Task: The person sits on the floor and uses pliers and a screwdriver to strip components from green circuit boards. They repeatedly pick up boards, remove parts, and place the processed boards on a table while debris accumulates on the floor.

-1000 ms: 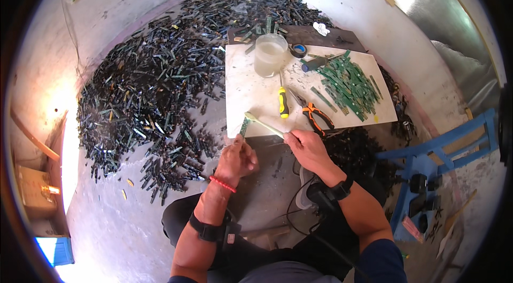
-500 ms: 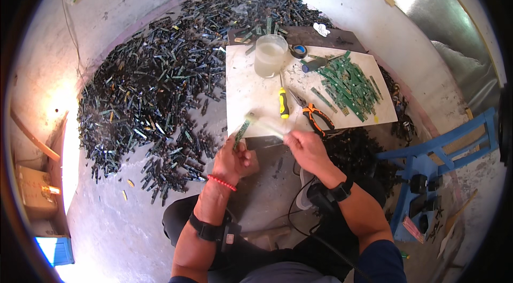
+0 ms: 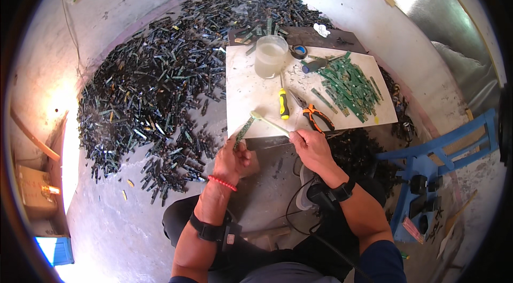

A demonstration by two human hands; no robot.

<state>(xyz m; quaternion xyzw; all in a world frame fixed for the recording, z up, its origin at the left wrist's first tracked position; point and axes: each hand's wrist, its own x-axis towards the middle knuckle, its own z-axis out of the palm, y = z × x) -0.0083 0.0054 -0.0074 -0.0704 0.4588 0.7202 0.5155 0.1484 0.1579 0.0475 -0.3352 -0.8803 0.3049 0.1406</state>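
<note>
My left hand [image 3: 230, 162], wearing a red bead bracelet, pinches a narrow green circuit board strip [image 3: 245, 130] at the near left corner of the white board [image 3: 243, 85]. A pale toothbrush [image 3: 273, 125] is gripped in my right hand [image 3: 312, 150]. Its head touches or lies right over the strip's far end. Beyond the hands lie a yellow and black screwdriver [image 3: 284, 104] and orange-handled pliers [image 3: 314, 116]. Several green strips [image 3: 347, 88] form a pile on the board's right side.
A plastic tub of cloudy liquid [image 3: 270, 57] stands toward the board's back edge, beside a roll of tape [image 3: 298, 51]. A big heap of dark strips [image 3: 155, 85] covers the floor at left. At right is a blue chair [image 3: 422, 160]. A cable [image 3: 291, 208] runs by my legs.
The toothbrush was smeared by motion and now shows sharply. My right hand has shifted slightly right and nearer. My left hand and the strip have barely moved.
</note>
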